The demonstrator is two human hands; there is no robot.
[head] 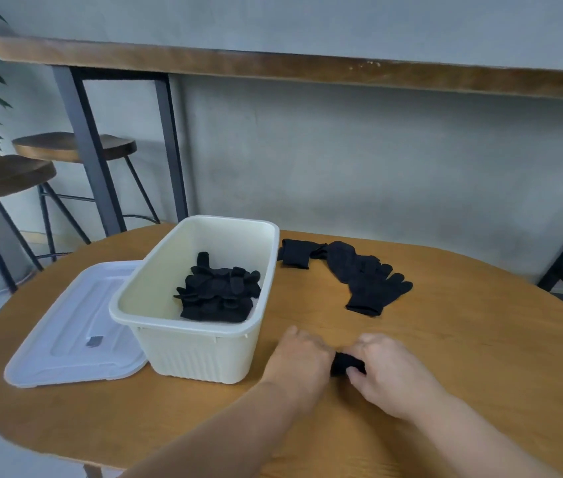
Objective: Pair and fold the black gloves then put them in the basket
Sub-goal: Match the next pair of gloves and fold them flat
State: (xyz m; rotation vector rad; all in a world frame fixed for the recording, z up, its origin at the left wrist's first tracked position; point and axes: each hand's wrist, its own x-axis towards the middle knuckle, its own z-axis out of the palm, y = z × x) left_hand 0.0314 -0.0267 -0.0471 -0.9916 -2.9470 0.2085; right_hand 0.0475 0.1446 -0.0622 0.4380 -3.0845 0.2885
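A: From the head view, we've got our left hand [302, 357] and right hand [388, 370] on the round table [480, 357], both curled round a small black glove bundle [347, 363] between them.

B: And at ten o'clock from our hands, the cream basket [183, 343] already holds folded black gloves [218, 293].

A: At one o'clock, loose gloves [366, 281] lie on the wood. At nine o'clock of the basket, touching it, a white lid [66, 332] lies flat.
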